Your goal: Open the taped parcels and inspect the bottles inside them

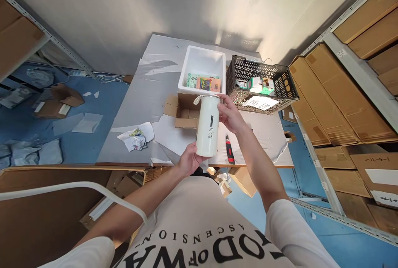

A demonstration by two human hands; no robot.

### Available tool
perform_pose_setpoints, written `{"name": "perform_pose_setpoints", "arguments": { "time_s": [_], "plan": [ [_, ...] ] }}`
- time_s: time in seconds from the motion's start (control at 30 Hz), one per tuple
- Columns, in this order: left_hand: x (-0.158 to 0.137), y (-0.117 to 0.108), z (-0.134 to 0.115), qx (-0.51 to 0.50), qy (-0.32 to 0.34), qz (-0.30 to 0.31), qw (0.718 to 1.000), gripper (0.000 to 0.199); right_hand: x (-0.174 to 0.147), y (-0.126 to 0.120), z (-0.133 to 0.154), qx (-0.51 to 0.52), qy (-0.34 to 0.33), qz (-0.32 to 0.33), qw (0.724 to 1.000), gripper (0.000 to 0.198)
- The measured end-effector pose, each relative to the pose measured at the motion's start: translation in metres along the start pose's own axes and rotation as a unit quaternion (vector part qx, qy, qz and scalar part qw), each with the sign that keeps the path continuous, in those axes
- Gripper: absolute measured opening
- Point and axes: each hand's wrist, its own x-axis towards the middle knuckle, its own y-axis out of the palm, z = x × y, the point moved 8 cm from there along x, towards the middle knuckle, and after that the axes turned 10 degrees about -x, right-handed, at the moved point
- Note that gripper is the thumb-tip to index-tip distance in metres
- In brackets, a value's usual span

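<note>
Head view: left hand (189, 160) grasps the white bottle (207, 133) by its base, right hand (230, 114) by its top, near the front edge of the table (137, 102). A loosened grip could drop it onto the knife (229, 150) or floor (102, 125).

A pale short-sleeved shirt (197, 210) bears black lettering (199, 255), apparently "God of War Ascension", partly cut off.

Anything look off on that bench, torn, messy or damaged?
Yes. Crumpled paper lies loose on the left, and the table covering looks torn and patchy. A red-and-black cutter lies close to the front edge. The white bottle shows no obvious damage.
</note>
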Motion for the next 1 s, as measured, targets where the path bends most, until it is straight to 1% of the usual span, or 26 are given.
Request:
{"name": "perform_pose_setpoints", "arguments": {
  "time_s": [0.13,0.2,0.27,0.33,0.4,0.5,0.57,0.67,0.77,0.83,0.9,1.0],
  "plan": [
    [0.003,0.005,0.005,-0.036,0.005,0.000,0.999,0.067,-0.002,-0.004,-0.001,0.023,0.004,-0.006,1.000,0.049],
    [0.004,0.004,0.002,-0.035,0.045,-0.013,0.998,0.073,-0.002,-0.008,0.001,0.022,-0.006,-0.010,1.000,0.048],
    [0.004,-0.002,-0.003,0.002,0.105,-0.055,0.993,0.083,-0.002,-0.013,0.004,0.019,-0.017,-0.015,1.000,0.048],
    [0.003,-0.008,-0.007,0.051,0.147,-0.096,0.983,0.089,-0.001,-0.016,0.004,0.014,-0.022,-0.023,0.999,0.048],
    [0.003,-0.008,-0.007,0.076,0.162,-0.110,0.978,0.087,-0.001,-0.019,0.004,0.009,-0.021,-0.035,0.999,0.048],
    [0.003,-0.003,-0.008,0.076,0.179,-0.118,0.974,0.082,-0.001,-0.021,0.003,-0.003,-0.017,-0.056,0.998,0.048],
    [0.002,-0.002,-0.009,0.074,0.189,-0.144,0.969,0.078,-0.002,-0.020,0.003,-0.017,-0.016,-0.066,0.998,0.050],
    [0.000,0.000,-0.009,0.069,0.193,-0.175,0.963,0.067,-0.003,-0.019,0.005,-0.041,-0.030,-0.070,0.996,0.055],
    [0.000,0.004,-0.011,0.048,0.196,-0.166,0.965,0.064,-0.008,-0.019,0.010,-0.045,-0.065,-0.067,0.995,0.062],
    [0.000,0.007,-0.013,0.014,0.193,-0.154,0.969,0.063,-0.012,-0.020,0.014,-0.029,-0.091,-0.059,0.994,0.065],
    [0.000,0.011,-0.012,-0.038,0.169,-0.135,0.976,0.061,-0.016,-0.022,0.018,-0.006,-0.112,-0.042,0.993,0.067],
    [0.000,0.021,-0.006,-0.120,0.101,-0.089,0.984,0.062,-0.019,-0.023,0.021,0.039,-0.113,-0.001,0.993,0.067]
  ]
}}
